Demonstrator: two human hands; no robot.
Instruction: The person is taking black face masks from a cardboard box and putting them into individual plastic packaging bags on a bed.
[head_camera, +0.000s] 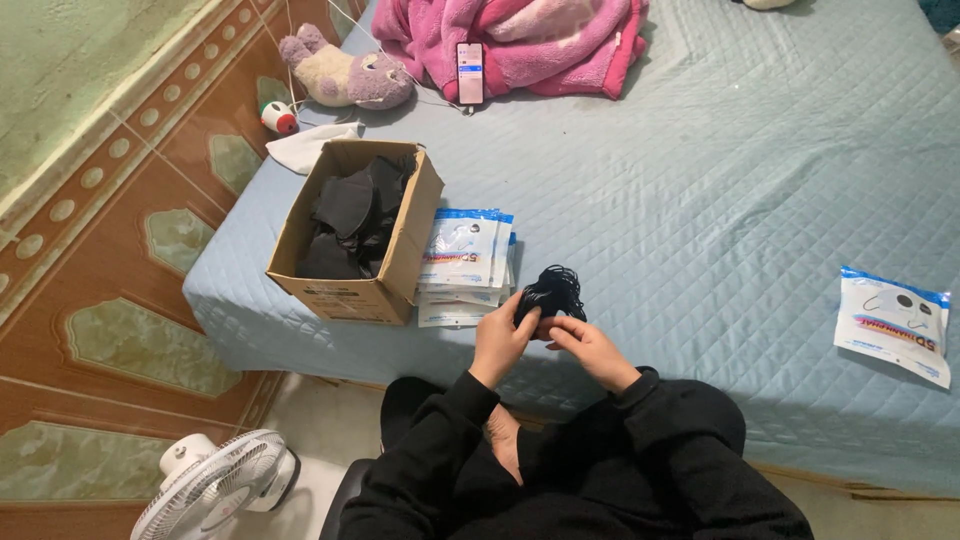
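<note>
two hands met at lower centre of the frame: the left hand (500, 340) and the right hand (590, 348) each had their grip pinched closed on one black face mask (550, 292), crumpled, its thin loops tangled. left of them sat one open cardboard box (400, 262) of black masks and one stack of white-and-blue packets (462, 262); a single packet (893, 324) lay far right on the blue bed (700, 180).
</note>
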